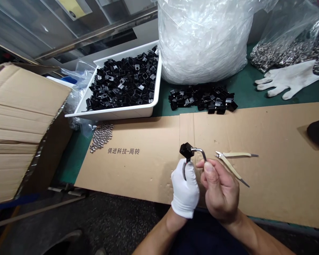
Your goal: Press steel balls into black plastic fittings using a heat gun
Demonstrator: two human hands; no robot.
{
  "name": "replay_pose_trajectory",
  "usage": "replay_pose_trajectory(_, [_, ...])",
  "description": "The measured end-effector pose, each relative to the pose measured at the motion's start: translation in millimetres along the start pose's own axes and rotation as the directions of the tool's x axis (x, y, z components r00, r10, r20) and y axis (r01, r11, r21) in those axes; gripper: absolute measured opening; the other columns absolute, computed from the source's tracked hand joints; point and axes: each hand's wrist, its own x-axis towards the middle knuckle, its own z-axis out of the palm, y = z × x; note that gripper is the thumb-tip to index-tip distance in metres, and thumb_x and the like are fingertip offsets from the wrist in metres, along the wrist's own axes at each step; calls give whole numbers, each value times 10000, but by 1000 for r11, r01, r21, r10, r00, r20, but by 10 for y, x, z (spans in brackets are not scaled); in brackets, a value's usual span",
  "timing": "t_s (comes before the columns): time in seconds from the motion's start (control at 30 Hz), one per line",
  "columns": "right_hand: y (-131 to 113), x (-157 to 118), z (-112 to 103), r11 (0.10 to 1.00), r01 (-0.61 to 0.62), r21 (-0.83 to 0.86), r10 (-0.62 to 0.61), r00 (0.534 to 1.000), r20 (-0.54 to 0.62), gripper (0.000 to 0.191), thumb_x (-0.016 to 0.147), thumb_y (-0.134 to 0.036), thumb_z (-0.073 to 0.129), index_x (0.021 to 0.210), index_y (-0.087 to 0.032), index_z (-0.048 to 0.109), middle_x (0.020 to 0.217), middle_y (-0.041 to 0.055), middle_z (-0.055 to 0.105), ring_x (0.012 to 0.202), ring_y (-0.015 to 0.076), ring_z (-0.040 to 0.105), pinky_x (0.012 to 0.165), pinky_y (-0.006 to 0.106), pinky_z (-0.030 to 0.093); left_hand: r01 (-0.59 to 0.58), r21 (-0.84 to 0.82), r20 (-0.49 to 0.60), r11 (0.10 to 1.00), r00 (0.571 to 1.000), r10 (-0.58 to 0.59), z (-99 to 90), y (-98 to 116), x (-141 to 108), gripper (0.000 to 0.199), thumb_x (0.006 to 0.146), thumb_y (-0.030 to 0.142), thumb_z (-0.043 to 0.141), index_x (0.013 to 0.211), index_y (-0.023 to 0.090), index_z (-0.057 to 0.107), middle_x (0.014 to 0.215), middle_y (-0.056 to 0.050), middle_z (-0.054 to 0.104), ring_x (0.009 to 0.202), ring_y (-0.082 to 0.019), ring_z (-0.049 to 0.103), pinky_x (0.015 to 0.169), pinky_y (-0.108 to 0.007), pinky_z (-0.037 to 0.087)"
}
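Observation:
My left hand (185, 189), in a white glove, is closed around a dark stem or handle with a small black angular part (186, 150) at its top. The stem's lower end is hidden in the glove. Bare, my right hand (220, 187) pinches the long arm of a bent metal hex key (201, 151). Its short arm reaches left and meets the black part's right side; I cannot tell how deep it sits. Cutting pliers (235, 159) with pale handles lie spread on the cardboard sheet (149, 170), to the right of my hands.
A white tray (114, 114) full of black parts stands at the back left, near a cardboard box (21, 124). Small metal pieces (101, 137) lie in rows. Loose black parts (202, 98), a large plastic bag (204, 42), a bag of metal fittings (287, 53) and a glove (289, 79) are behind.

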Motion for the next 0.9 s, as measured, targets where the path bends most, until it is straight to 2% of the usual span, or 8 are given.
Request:
replay_pose_trajectory(0.27, [107, -45, 75, 998, -3, 58, 5, 1000, -25, 230, 1132, -287, 485, 1060, -187, 679, 656, -38, 486, 536, 94, 458, 518, 209, 369, -28, -46, -49, 999, 998, 26, 28, 64, 6, 321, 1064, 386, 453, 822, 209, 566, 747, -13, 637, 673, -153, 595, 666, -263, 466])
replay_pose_trajectory(0.47, [203, -71, 161, 991, -15, 131, 23, 998, -60, 273, 1139, -323, 452, 1030, -169, 650, 626, -40, 452, 490, 101, 409, 469, 211, 333, 21, -112, -43, 993, 999, -26, 77, 97, -17, 351, 1049, 411, 474, 775, 208, 555, 656, 2, 600, 581, -138, 565, 574, -243, 453])
replay_pose_trajectory(0.67, [247, -86, 154, 981, -45, 190, 52, 998, -36, 279, 1135, -342, 459, 1023, -161, 640, 609, -43, 418, 482, 103, 369, 461, 215, 303, 13, -149, -53, 989, 998, -22, 76, 138, -11, 320, 1042, 388, 492, 811, 199, 607, 715, -34, 693, 639, -161, 650, 626, -251, 516])
replay_pose_trajectory(0.9, [274, -67, 46, 971, -68, 230, 62, 998, 33, 284, 1146, -355, 435, 1029, -174, 619, 635, -38, 417, 514, 100, 371, 473, 206, 294, -47, -37, 3, 998, 999, 47, -2, 35, -13, 360, 1072, 419, 431, 876, 188, 625, 818, -55, 702, 731, -179, 652, 703, -282, 501])
